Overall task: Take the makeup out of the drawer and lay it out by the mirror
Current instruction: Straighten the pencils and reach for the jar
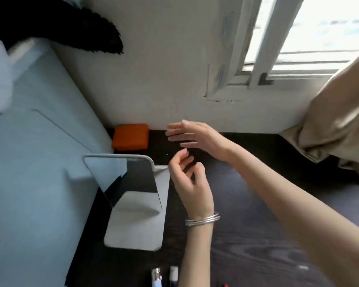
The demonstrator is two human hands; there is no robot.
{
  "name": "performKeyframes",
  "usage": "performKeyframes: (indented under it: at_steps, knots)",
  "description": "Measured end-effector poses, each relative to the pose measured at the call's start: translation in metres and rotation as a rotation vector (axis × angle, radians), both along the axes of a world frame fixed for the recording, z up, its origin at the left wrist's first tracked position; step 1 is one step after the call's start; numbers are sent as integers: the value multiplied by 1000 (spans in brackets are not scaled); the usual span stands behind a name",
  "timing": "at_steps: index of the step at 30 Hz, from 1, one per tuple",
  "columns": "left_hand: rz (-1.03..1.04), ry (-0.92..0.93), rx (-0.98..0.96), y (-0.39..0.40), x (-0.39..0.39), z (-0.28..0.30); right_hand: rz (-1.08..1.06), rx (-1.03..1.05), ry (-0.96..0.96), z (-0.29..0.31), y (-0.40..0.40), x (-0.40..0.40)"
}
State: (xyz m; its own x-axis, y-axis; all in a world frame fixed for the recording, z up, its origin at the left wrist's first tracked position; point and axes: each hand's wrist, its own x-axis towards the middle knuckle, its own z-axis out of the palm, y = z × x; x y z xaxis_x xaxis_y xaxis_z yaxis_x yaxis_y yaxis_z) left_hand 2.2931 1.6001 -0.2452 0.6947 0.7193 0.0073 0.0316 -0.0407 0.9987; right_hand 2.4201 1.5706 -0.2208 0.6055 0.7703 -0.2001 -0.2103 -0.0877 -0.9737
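Dark desk [257, 235] with the folding mirror [131, 183] standing by the wall, only a couple of small makeup tubes [165, 275] near the bottom edge, drawer nowhere in view. Both grips empty over the desk: right hand [192, 136] fingers spread flat, left hand [190, 183] loosely curled on nothing. Looks like between items, so probably back to the drawer for more.
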Motion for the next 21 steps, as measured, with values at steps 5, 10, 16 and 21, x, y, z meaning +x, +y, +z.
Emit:
performKeyframes:
  at_steps: [5,10,16,21]
  knots:
    - [-263,-27,-67,-27,-73,24,-270,9,-33,20,-91,-104]
    - [-484,72,36,-37,-141,7,-455,-37,2,9,-163,-218]
    - [-624,240,50,-38,-221,-25,-591,-104,57,-15,-213,-323]
    - [-635,357,-16,-32,-276,-44,-668,-130,131,-36,-235,-385]
